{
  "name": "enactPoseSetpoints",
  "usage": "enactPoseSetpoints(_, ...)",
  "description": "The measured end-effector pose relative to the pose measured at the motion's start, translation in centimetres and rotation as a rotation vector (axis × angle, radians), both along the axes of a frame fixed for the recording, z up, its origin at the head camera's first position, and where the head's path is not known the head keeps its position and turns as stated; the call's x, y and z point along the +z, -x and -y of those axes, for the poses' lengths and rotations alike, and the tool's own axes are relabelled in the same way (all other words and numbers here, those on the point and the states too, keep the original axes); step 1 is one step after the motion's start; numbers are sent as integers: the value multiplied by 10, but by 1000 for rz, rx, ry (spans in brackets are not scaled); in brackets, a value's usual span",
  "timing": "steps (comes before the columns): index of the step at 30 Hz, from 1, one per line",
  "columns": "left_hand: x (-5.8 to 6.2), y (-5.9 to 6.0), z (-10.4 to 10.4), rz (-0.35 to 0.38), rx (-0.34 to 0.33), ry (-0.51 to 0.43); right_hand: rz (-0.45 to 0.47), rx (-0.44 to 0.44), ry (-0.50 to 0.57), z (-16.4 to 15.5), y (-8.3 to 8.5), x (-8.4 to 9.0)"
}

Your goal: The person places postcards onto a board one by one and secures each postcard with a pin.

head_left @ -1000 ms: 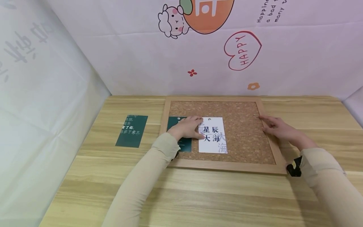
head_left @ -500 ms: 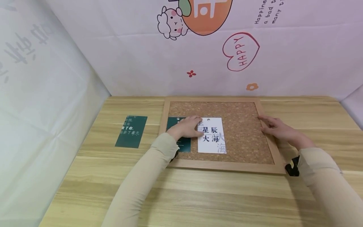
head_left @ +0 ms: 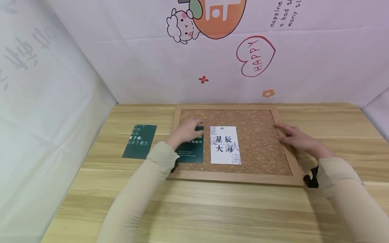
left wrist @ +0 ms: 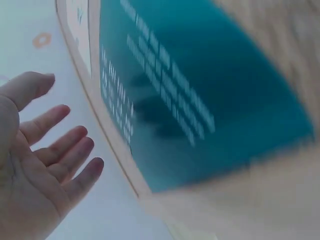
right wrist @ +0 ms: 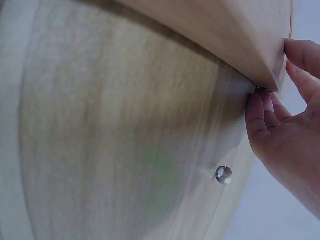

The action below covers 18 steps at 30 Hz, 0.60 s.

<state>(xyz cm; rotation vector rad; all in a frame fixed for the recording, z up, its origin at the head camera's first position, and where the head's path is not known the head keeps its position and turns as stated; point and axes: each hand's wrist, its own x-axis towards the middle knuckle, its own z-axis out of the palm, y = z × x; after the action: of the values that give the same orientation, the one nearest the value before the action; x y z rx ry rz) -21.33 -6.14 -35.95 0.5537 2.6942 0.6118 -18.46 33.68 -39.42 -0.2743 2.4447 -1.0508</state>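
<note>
Left hand (head_left: pixel 185 132), fingers relaxed and holding nothing, hovers over the green card (head_left: pixel 190 150) while right hand (head_left: pixel 296 139) rests flat, steadying the cork board (head_left: pixel 258 141).

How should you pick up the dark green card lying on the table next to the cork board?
Probably by a long side edge. The dark green card lies flat on the table, apart from the cork board, so nothing sticks up to pinch. Coming from the left, slide a fingertip under an edge, then pinch.
</note>
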Motion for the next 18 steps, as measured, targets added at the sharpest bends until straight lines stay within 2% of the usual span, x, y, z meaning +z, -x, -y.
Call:
enactPoseSetpoints(7,9,9,42,82,141,-44,27,-5,4,1,0,3)
enactPoseSetpoints(12,11,11,73,99,228,23,32,-6,7,0,1,2)
enactPoseSetpoints(18,11,9,107,123,259,109,34,-9,-8,-1,1,2)
